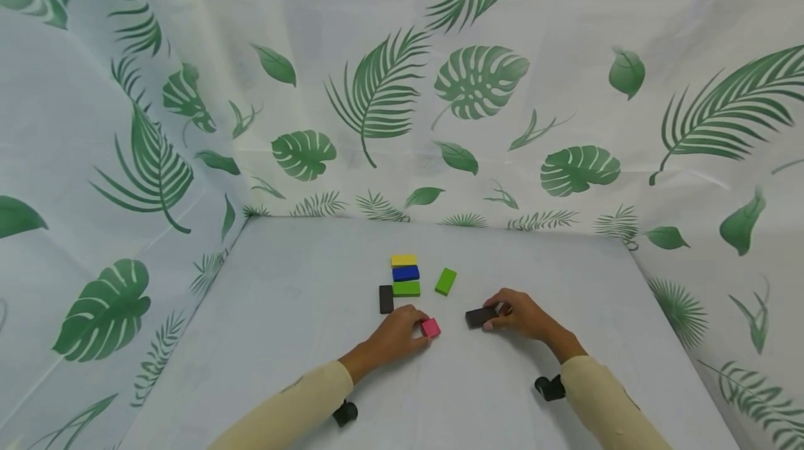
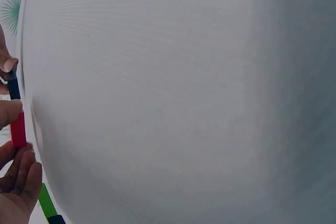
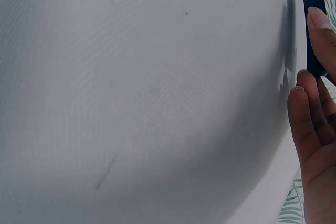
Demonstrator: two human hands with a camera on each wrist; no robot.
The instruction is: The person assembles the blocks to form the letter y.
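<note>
My left hand (image 1: 400,335) pinches a pink-red block (image 1: 430,328) between thumb and fingers; the left wrist view shows the same red block (image 2: 18,129) at its left edge. To the right, my right hand (image 1: 520,315) grips a black block (image 1: 480,317) by its right end. In the right wrist view the thumb lies along that dark block (image 3: 314,30). Just beyond the left hand, a second black block (image 1: 386,299) lies beside a green block (image 1: 406,289). Behind the green one are a blue block (image 1: 405,273) and a yellow block (image 1: 403,261), in a row.
Another green block (image 1: 445,281) lies at an angle, apart from the row. All the blocks are on a white-covered table (image 1: 301,275). A leaf-printed curtain (image 1: 402,108) closes off the back and sides. Dark wrist devices (image 1: 550,388) hang under both forearms.
</note>
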